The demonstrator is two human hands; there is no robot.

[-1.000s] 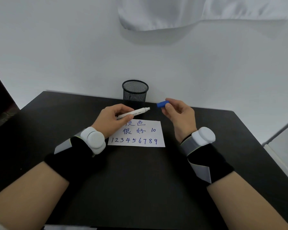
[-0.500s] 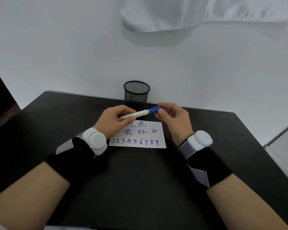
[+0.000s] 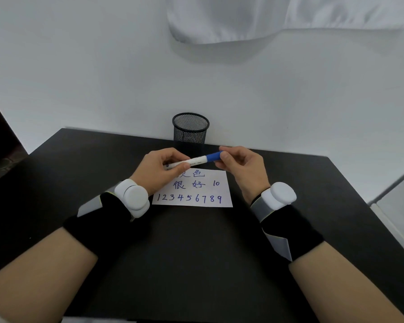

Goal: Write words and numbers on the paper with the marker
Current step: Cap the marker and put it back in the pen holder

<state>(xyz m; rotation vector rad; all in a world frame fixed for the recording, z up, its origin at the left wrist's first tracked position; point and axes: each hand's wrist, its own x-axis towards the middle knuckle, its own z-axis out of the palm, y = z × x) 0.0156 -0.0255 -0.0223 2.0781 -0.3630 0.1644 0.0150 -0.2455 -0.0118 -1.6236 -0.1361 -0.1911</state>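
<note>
Gripping white barrel of marker [image 3: 194, 161] with left hand [image 3: 159, 169], fingers curled round it. Pinching blue cap [image 3: 214, 156], on marker's right end, with right hand [image 3: 240, 166], thumb and fingertips. Held level between both hands, just above far edge of paper [image 3: 222, 194]. Flat on black table [image 3: 196, 252] below and between hands: paper with blue characters, "10" and digits 1–9, near-left corner hidden under left hand. Beyond hands, by wall: black mesh pen cup [image 3: 190, 130].
</note>
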